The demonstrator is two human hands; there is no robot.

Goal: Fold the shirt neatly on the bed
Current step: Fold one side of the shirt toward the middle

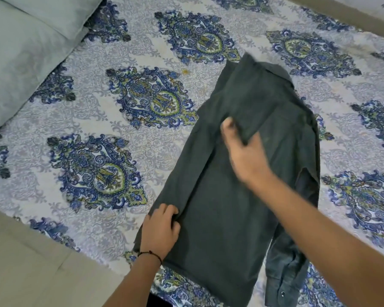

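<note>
a: what's nearest?
b: the left hand (161, 231), fingers curled, pinching the shirt (220, 218) at its side fold near the hem.
a: and beyond it?
b: the right hand (244, 149) pinches a folded-in sleeve end over the shirt's middle.
a: the step?
b: probably laying that sleeve flat. next, the loose sleeve right of the right hand needs folding in.
a: the shirt's place?
b: under both hands, on the bed (120, 63).
</note>
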